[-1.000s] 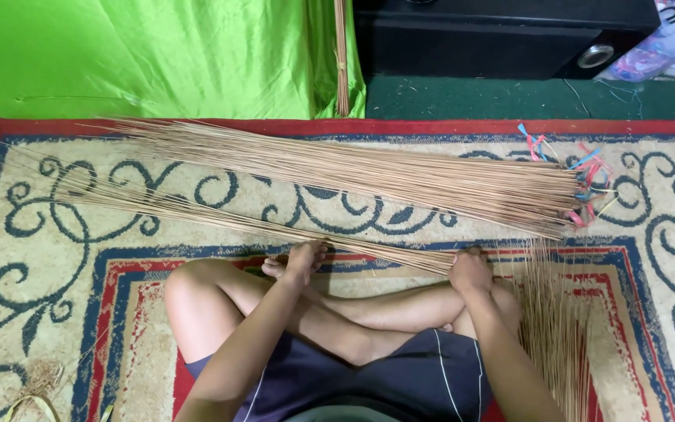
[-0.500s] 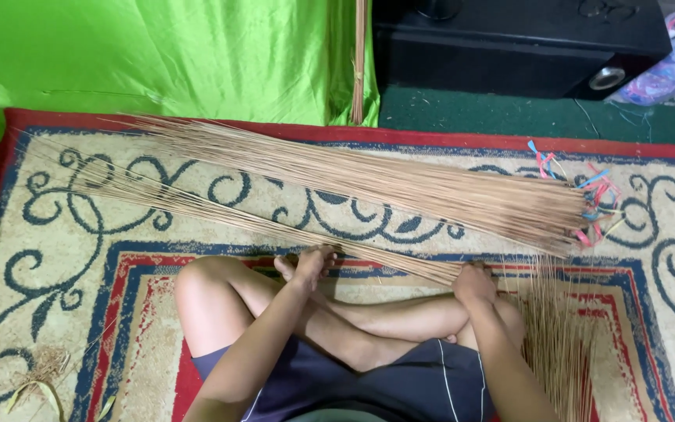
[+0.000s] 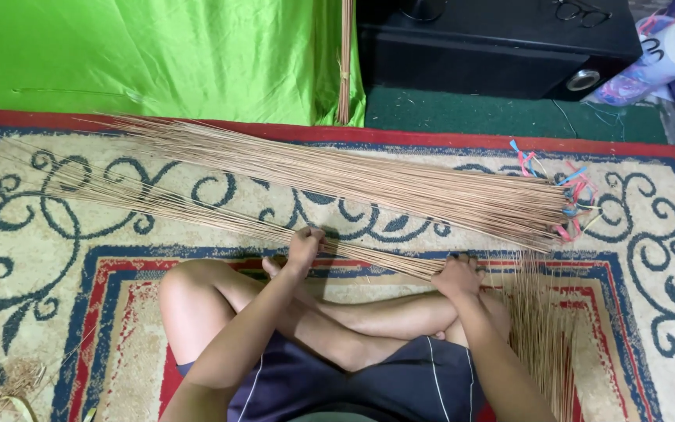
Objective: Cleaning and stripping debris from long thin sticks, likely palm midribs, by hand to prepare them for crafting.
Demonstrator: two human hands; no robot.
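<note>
A thin bundle of sticks (image 3: pixel 197 209) lies on the rug (image 3: pixel 650 258), long axis running from 10 o'clock to 4 o'clock. The left hand (image 3: pixel 305 248) closes around its middle; the right hand (image 3: pixel 456 277) grips its thick end, toward 3 o'clock from the left.

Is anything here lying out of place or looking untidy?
Mostly orderly. The large stick pile lies across the carpet, but loose fibre scraps are scattered at the carpet's lower left corner. A separate loose bunch of sticks lies crosswise beside the right hand.
</note>
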